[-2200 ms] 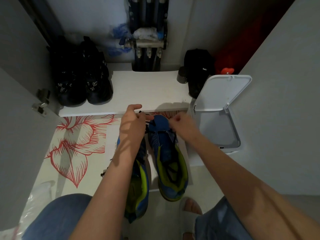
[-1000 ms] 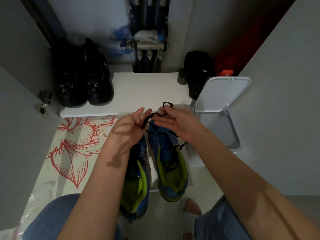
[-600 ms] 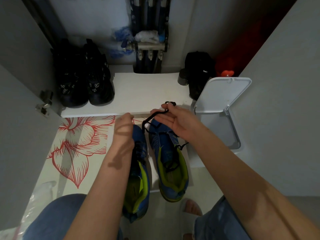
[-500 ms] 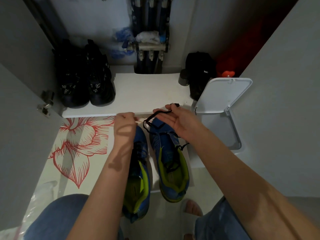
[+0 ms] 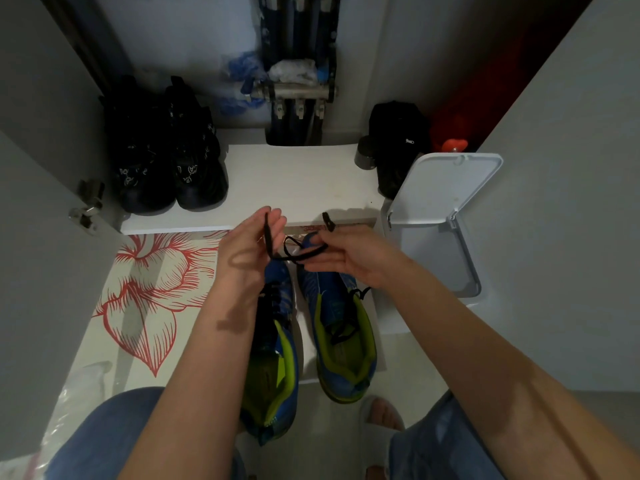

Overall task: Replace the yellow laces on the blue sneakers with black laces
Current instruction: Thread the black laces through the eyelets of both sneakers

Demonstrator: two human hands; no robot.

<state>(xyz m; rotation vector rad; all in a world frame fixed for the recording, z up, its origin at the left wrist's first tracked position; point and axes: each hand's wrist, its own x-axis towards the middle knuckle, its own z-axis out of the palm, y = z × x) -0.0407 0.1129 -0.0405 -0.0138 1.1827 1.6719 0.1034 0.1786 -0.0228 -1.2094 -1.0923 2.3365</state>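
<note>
Head view: my left hand (image 5: pixel 247 251) and right hand (image 5: pixel 349 258) each pinch one end of the thin black lace (image 5: pixel 267 237), just above the toes of the lime-lined blue sneakers (image 5: pixel 325 289) on the floor. Best to level both ends and pull snug before crossing to the next eyelets.

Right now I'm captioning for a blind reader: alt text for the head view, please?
A left hand and right hand hold a black lace between them above two blue sneakers. Behind, black shoes sit on a white shelf; an open white bin stands to the right.
</note>
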